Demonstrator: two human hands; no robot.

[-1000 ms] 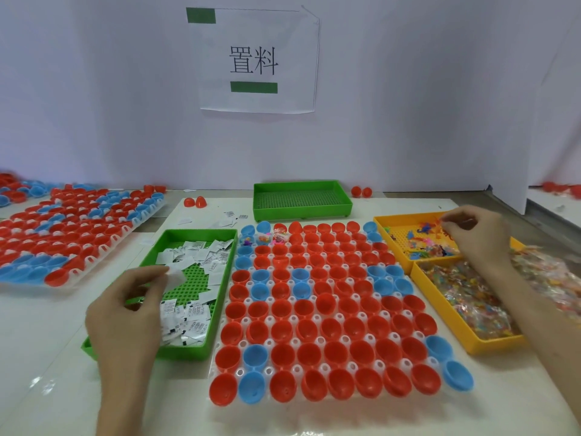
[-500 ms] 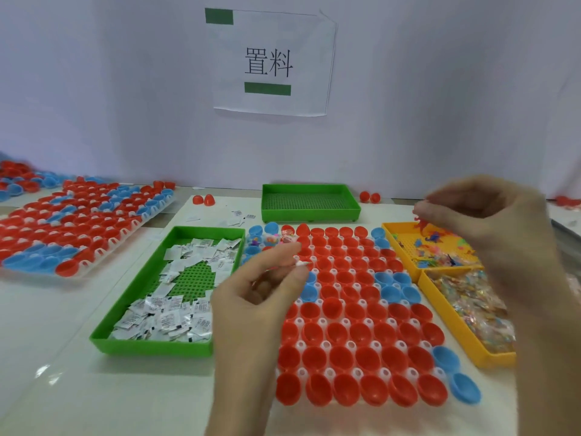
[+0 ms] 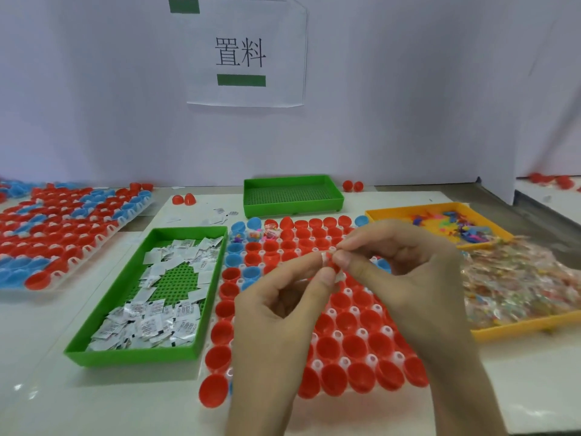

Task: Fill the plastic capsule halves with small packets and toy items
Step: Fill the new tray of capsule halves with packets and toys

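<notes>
So, someone's holding a small white packet [image 3: 326,258] over the capsule halves [image 3: 356,346]
Left hand [image 3: 276,313] and right hand [image 3: 405,272] are both pinching it, fingertip grip, just above the red cups.

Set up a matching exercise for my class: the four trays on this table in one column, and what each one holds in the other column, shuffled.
Trays
1. near green tray
2. far green tray
3. far yellow tray
4. near yellow tray

Contents
A. clear-wrapped colourful items
B. white packets
C. loose small coloured toys
D. only its perforated floor shows

Pairs: 1-B, 2-D, 3-C, 4-A
</notes>
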